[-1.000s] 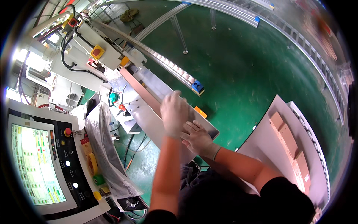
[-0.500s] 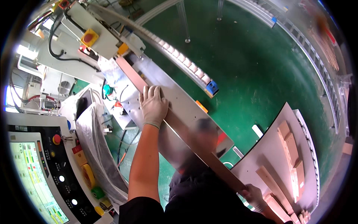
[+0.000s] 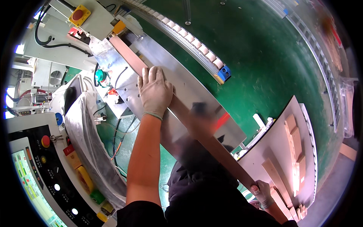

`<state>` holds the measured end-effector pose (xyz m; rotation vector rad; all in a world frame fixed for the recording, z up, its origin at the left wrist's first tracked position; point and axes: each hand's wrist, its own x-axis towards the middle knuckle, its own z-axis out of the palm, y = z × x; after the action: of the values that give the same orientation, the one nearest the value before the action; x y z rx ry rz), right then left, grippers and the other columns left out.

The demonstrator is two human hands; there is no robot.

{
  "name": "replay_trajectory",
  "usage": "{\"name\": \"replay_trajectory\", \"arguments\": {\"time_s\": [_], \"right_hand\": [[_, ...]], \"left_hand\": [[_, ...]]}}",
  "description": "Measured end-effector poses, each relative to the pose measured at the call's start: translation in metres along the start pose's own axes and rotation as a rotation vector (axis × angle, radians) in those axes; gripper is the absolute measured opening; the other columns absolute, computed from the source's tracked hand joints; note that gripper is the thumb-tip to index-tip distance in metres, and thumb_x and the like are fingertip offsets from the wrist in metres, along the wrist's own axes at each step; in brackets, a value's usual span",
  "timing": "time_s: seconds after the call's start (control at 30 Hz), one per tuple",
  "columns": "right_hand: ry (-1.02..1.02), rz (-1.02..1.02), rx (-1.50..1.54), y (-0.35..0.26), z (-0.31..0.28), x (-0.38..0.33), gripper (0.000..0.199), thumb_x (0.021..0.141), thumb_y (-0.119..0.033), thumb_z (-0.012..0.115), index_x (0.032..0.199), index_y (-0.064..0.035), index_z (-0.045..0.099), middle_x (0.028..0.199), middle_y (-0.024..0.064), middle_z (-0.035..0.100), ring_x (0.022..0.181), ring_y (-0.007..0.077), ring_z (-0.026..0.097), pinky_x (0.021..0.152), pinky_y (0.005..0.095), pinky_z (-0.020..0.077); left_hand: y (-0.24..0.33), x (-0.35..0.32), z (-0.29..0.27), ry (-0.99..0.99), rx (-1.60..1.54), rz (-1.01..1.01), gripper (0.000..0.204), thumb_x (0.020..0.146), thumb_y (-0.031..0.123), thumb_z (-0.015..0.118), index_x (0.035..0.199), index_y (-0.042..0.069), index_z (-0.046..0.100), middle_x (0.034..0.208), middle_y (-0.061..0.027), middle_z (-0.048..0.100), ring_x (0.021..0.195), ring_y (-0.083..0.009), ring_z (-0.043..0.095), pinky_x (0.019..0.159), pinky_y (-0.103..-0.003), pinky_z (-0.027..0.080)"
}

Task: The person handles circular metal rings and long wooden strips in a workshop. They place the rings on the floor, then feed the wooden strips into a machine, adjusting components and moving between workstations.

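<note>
The left hand (image 3: 155,90) lies flat, fingers extended, on a long brown board (image 3: 227,160); the right hand (image 3: 262,193) grips its near end. Under the left hand, a shiny metal table (image 3: 177,75) carries the board. Beyond that hand are a roller track (image 3: 189,38) and green floor (image 3: 261,68); a control panel (image 3: 49,166) stands left.

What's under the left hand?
The gloved left hand rests on a long brown board, visible either side of it. The part beneath palm and fingers is covered, unseen.
</note>
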<state>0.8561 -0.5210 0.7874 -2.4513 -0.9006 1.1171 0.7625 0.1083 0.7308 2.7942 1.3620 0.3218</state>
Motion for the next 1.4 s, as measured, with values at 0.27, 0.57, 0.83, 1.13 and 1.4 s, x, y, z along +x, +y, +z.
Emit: {"name": "replay_trajectory", "arguments": {"time_s": [0.27, 0.57, 0.83, 1.13, 1.4], "right_hand": [[0.022, -0.061, -0.005, -0.049, 0.003, 0.046, 0.072, 0.103, -0.071, 0.052, 0.088, -0.0016, 0.066, 0.080, 0.0222, 0.067, 0.078, 0.0479, 0.067, 0.068, 0.0516, 0.0525], [-0.091, 0.060, 0.023, -0.045, -0.002, 0.041, 0.073, 0.097, -0.074, 0.059, 0.107, -0.0023, 0.075, 0.089, 0.0201, 0.075, 0.088, 0.0458, 0.072, 0.080, 0.0524, 0.0572], [-0.118, 0.050, -0.006, -0.049, -0.004, 0.039, 0.073, 0.101, -0.072, 0.055, 0.087, -0.0017, 0.068, 0.081, 0.0224, 0.069, 0.082, 0.0467, 0.069, 0.073, 0.0531, 0.0537], [-0.010, 0.025, 0.065, -0.123, 0.004, 0.100, 0.078, 0.097, -0.076, 0.056, 0.104, -0.0006, 0.073, 0.093, 0.0238, 0.072, 0.092, 0.0467, 0.071, 0.080, 0.0513, 0.0550], [-0.125, 0.093, 0.016, -0.084, -0.008, 0.069, 0.080, 0.097, -0.078, 0.055, 0.111, -0.0008, 0.072, 0.095, 0.0235, 0.074, 0.097, 0.0441, 0.073, 0.090, 0.0498, 0.0559]], "left_hand": [[-0.008, 0.006, -0.001, -0.012, -0.005, -0.012, 0.063, 0.089, 0.032, 0.059, 0.145, 0.004, 0.062, 0.154, -0.0097, 0.055, 0.155, -0.0348, 0.036, 0.131, -0.053, 0.023], [-0.005, 0.011, -0.003, -0.024, 0.000, -0.001, 0.062, 0.090, 0.031, 0.057, 0.145, 0.004, 0.063, 0.155, -0.0092, 0.055, 0.156, -0.0334, 0.036, 0.130, -0.050, 0.024], [-0.008, 0.012, 0.002, -0.014, 0.058, -0.005, 0.061, 0.092, 0.029, 0.055, 0.148, 0.005, 0.059, 0.157, -0.0109, 0.054, 0.153, -0.0328, 0.039, 0.129, -0.049, 0.026], [-0.024, 0.029, 0.007, -0.026, 0.008, 0.024, 0.056, 0.092, 0.029, 0.056, 0.142, 0.006, 0.063, 0.157, -0.0094, 0.055, 0.149, -0.0316, 0.043, 0.127, -0.048, 0.029], [-0.038, 0.038, 0.013, 0.028, 0.027, 0.001, 0.057, 0.091, 0.028, 0.055, 0.143, 0.006, 0.062, 0.158, -0.0094, 0.053, 0.151, -0.0326, 0.041, 0.128, -0.051, 0.027]]}}
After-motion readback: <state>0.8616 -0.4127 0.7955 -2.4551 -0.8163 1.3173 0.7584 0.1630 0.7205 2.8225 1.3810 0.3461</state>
